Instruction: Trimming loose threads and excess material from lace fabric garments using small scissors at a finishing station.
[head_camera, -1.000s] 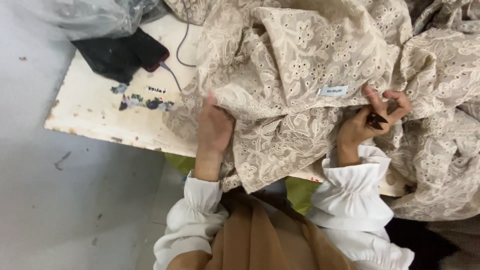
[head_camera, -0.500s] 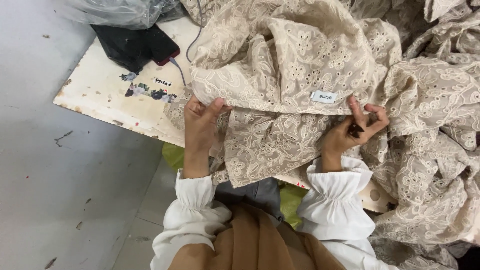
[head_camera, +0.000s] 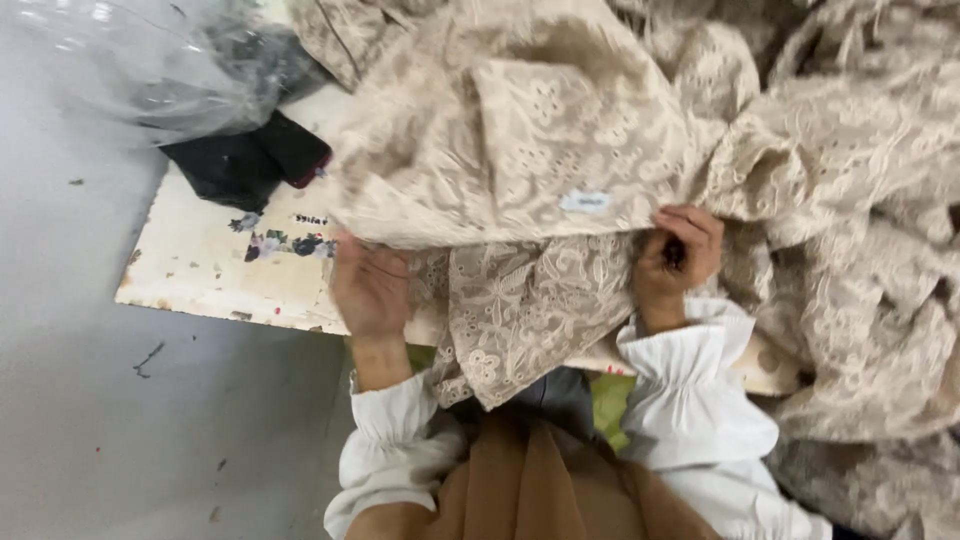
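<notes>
A large beige eyelet-lace garment (head_camera: 560, 150) lies heaped over a worn white table (head_camera: 215, 265), with a small pale label (head_camera: 585, 201) sewn on a folded edge. My left hand (head_camera: 368, 288) grips the garment's folded edge from below, fingers under the cloth. My right hand (head_camera: 678, 255) pinches the same edge just right of the label, with a small dark object tucked between its fingers. Both wrists wear white gathered cuffs.
A black cloth item (head_camera: 245, 160) and a clear plastic bag (head_camera: 150, 70) sit at the table's far left. More beige lace (head_camera: 870, 330) piles at the right and hangs off the table. Grey floor (head_camera: 90, 420) spreads to the left.
Both hands have lifted the folded edge of the garment higher, and the camera has drawn closer. The right hand has curled tighter onto the cloth near the label.
</notes>
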